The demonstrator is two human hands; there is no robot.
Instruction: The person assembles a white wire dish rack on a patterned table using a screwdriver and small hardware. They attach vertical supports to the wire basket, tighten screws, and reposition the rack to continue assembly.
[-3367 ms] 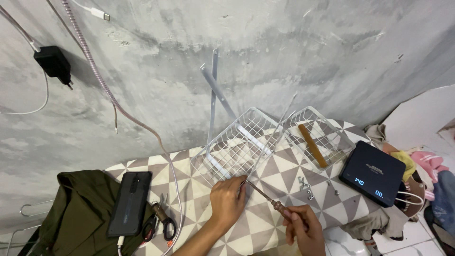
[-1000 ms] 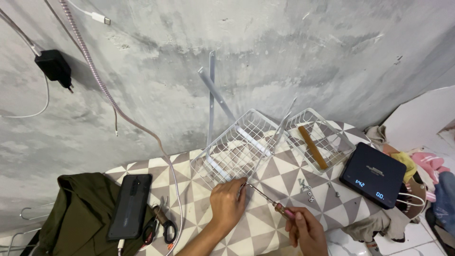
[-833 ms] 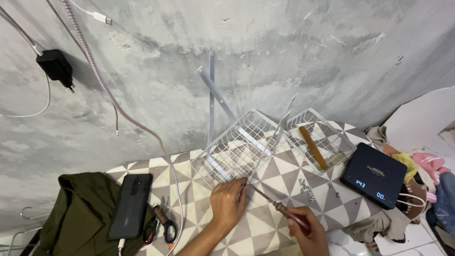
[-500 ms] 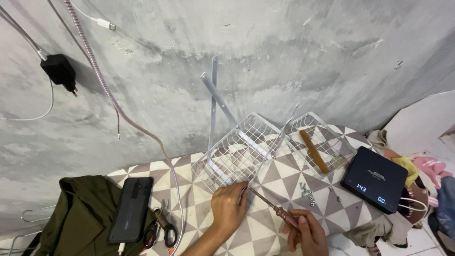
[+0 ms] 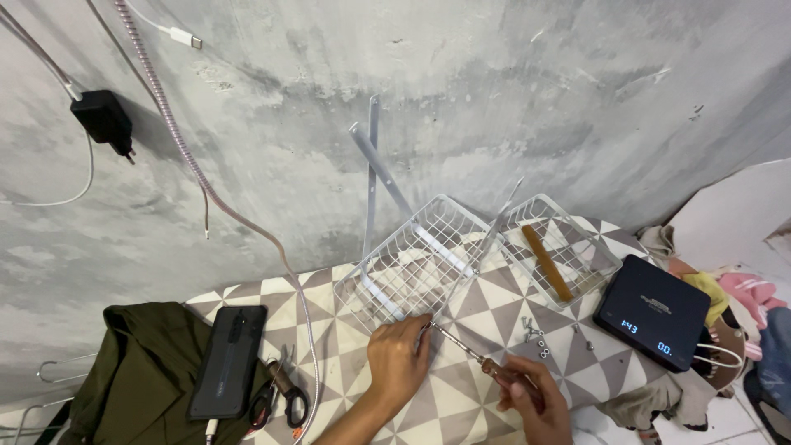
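your right hand [image 5: 534, 401] has a clenched grip on the screwdriver [image 5: 471, 356]; your left hand [image 5: 398, 363] pinches the light, springy wire basket [image 5: 418, 264] beside its tip.

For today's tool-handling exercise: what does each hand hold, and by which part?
The right hand grips a screwdriver by its handle. The left hand pinches its tip at the white wire basket.

My white wire basket [image 5: 424, 259] sits tilted beside the grey wall. My screwdriver [image 5: 465, 352] slants low, its tip touching the basket's front edge.
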